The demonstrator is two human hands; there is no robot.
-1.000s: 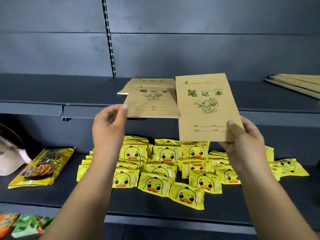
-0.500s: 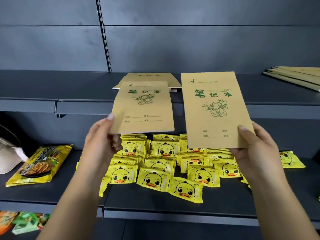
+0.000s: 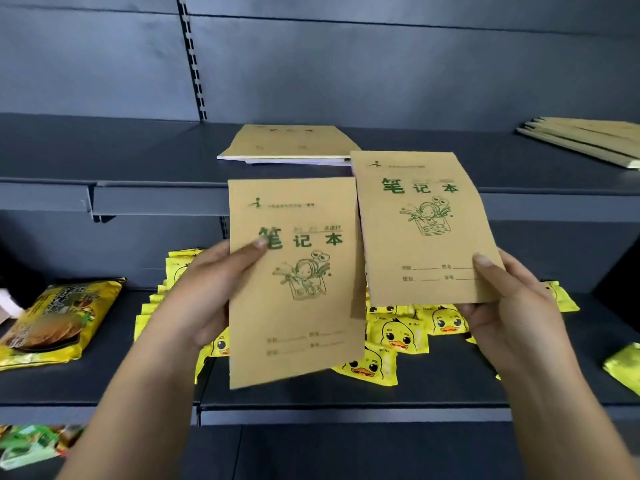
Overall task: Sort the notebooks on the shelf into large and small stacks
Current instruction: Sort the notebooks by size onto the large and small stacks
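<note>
Sorting looks barely begun: the left hand pinches one notebook and the right hand pinches another, both held in front of the shelf. Behind them on the shelf lies a mixed pile; further right along it, a fanned stack

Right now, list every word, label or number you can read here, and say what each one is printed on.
"笔记本": green title on the notebook in the left hand.
"笔记本": the same title on the notebook in the right hand.
Small print above each title and the form lines at the bottom: too blurred to read.
Duck packets: small lettering, unreadable.
Yellow snack bag: print blurred.
Stack on the shelf: print too foreshortened to read.
</note>
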